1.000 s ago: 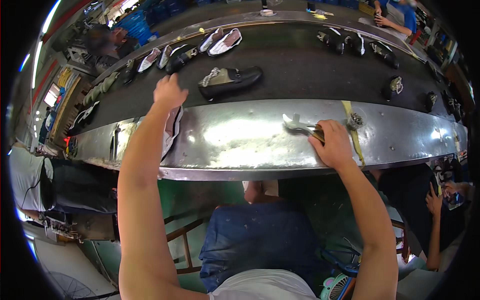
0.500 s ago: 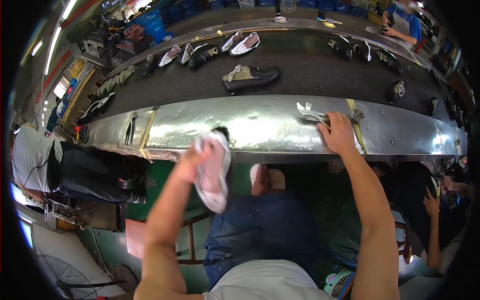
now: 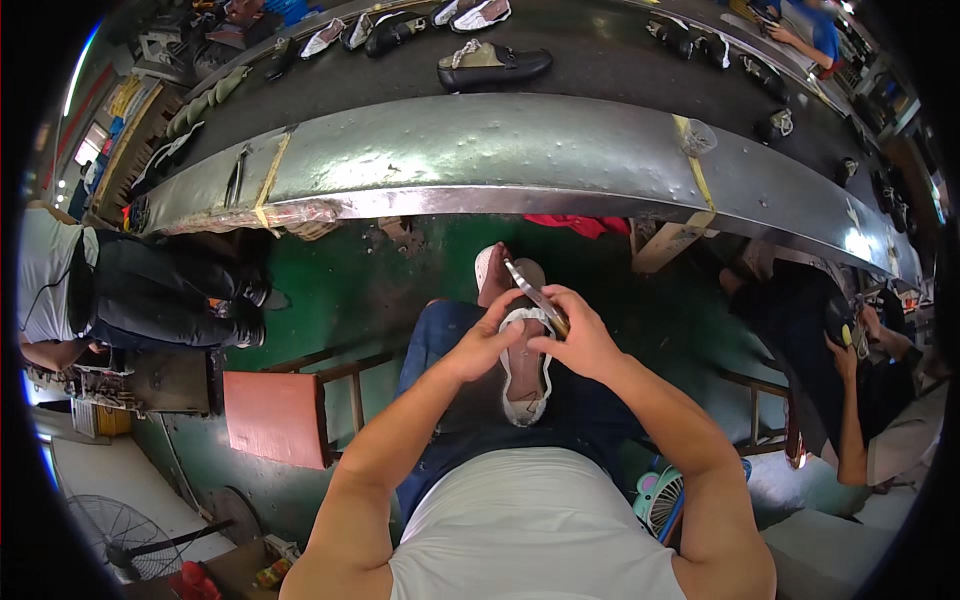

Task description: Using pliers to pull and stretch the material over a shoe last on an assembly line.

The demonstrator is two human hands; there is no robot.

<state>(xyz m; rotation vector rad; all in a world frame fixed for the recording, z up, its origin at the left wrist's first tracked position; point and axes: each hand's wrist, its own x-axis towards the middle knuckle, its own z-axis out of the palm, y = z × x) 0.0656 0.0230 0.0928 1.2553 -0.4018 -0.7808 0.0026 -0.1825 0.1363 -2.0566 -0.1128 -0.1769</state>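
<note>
A shoe (image 3: 522,370) lies over my lap, its pinkish-tan bottom facing up inside a gathered white rim. My left hand (image 3: 492,340) grips the far end of it from the left, fingertips at the white edge. Over the same end, my right hand (image 3: 578,338) is closed round silver metal pliers (image 3: 530,285), with a brownish handle part showing under the fingers. The tool slants across the shoe's far end, its tip pointing away from me. Whether its jaws have hold of the white edge is hidden by my fingers.
Ahead runs a metal-edged bench (image 3: 480,150) with a dark belt carrying a black and olive shoe (image 3: 494,66) and several others. A red-topped stool (image 3: 275,418) stands at left, a small green fan (image 3: 660,500) at right. People work on both sides.
My left hand has brought the shoe from near the bench edge down to my lap. My right hand has lifted the pliers off the metal ledge and carried them to the shoe. The view has tilted downward.
</note>
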